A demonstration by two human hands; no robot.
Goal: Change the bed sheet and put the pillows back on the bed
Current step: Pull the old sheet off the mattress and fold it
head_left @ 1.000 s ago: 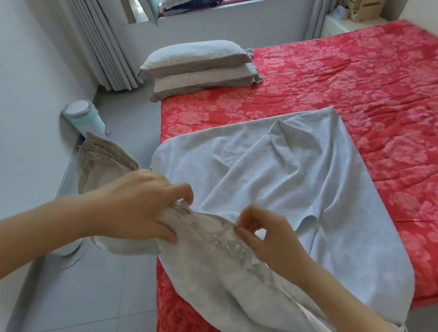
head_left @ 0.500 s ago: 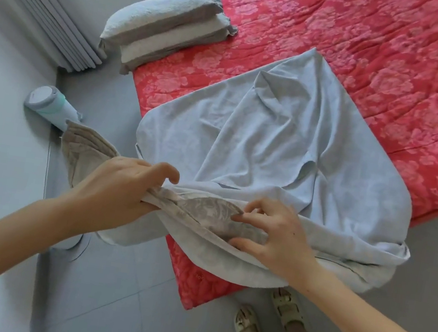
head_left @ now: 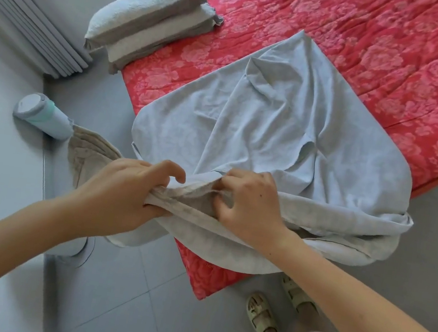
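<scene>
Head view: pale grey-blue fabric sheet [head_left: 290,125] drapes red floral mattress [head_left: 400,65] corner.
Left hand [head_left: 121,193]: fingers clench its hem.
Right hand [head_left: 251,208]: pinches hem.

Single head-worn wide-angle view, looking forward and steeply down. Left hand [head_left: 124,194] and right hand [head_left: 251,208] close to lens, mid-frame. Beyond hands: grey sheet [head_left: 291,120] on red bed [head_left: 400,65]. Pillows [head_left: 149,20] farther off, up-left of left hand. Below right hand: wearer's own sandalled feet [head_left: 263,313]. Frame tilted, bed edges running diagonally.
</scene>
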